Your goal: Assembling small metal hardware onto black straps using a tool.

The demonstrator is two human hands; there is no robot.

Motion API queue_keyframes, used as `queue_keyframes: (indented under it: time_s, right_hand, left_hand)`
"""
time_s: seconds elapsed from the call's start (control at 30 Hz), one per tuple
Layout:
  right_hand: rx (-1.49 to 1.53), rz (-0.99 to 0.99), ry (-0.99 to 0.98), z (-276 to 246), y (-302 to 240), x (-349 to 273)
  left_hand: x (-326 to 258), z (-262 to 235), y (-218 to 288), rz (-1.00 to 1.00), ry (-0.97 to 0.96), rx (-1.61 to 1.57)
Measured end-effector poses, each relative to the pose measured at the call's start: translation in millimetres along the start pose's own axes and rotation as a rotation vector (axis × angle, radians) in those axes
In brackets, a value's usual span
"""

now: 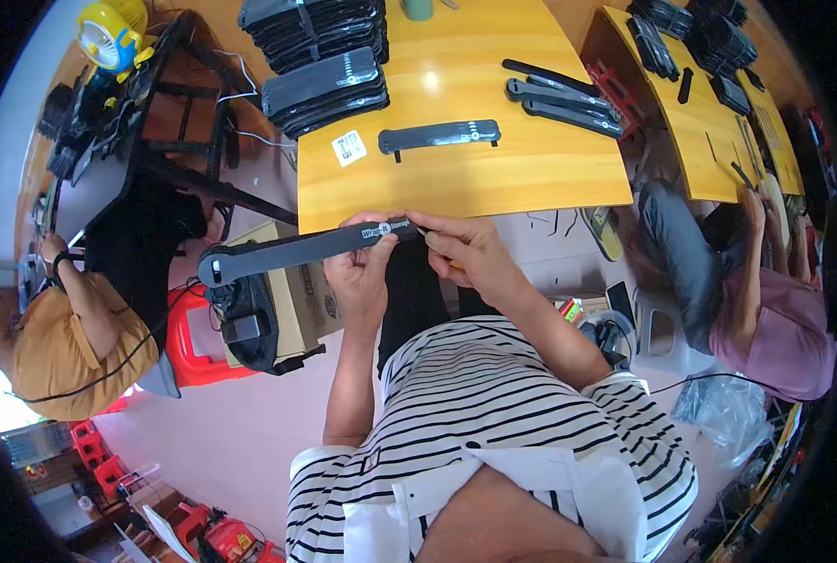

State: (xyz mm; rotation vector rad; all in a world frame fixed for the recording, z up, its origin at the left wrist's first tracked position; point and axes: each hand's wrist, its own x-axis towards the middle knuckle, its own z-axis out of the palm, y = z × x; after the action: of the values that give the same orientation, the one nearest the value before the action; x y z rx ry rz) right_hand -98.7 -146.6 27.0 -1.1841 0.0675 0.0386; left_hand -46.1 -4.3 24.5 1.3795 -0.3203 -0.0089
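Observation:
A long black strap (pixel 287 254) with rounded ends and pale print near its right end is held level in front of my body, just off the table's near edge. My left hand (pixel 360 274) is closed on it near that right end, thumb on the printed face. Against the tip of the strap, my right hand (pixel 465 249) is closed with its fingers pinched. A small yellow-orange piece (pixel 456 266) shows under its fingers; the rest of that thing is hidden. On the table ahead lies another black strap (pixel 437 137), with short dark tabs below it.
The yellow table (pixel 475 192) bears stacked black straps (pixel 324 89) at left, several loose straps (pixel 568 98) at right and a white printed sticker (pixel 349 147). A red stool (pixel 193 342) and cardboard box (pixel 310 296) stand at left. People sit at both sides.

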Motion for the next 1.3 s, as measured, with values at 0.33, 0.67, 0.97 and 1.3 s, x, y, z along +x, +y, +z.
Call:
queue_keyframes:
  time_s: [0.33,0.67,0.97,1.3]
  right_hand:
    - [-0.131,-0.077,-0.021,-9.5,9.0,-2.7]
    - [0.099,0.137,-0.125,-12.1,-1.3,-5.1]
    - [-0.267,0.03,-0.163,-18.8,-15.7,-1.7]
    - [-0.115,0.029,-0.039,-10.1,-2.1,-7.0]
  left_hand:
    - [5.4,-11.9,9.8,-0.022,-0.213,0.044]
    - [6.1,-17.5,0.7,-0.126,-0.229,-0.219]
    - [9.0,-19.4,4.0,-0.349,-0.289,-0.471]
    - [4.5,-3.7,12.8,-0.256,-0.156,-0.234]
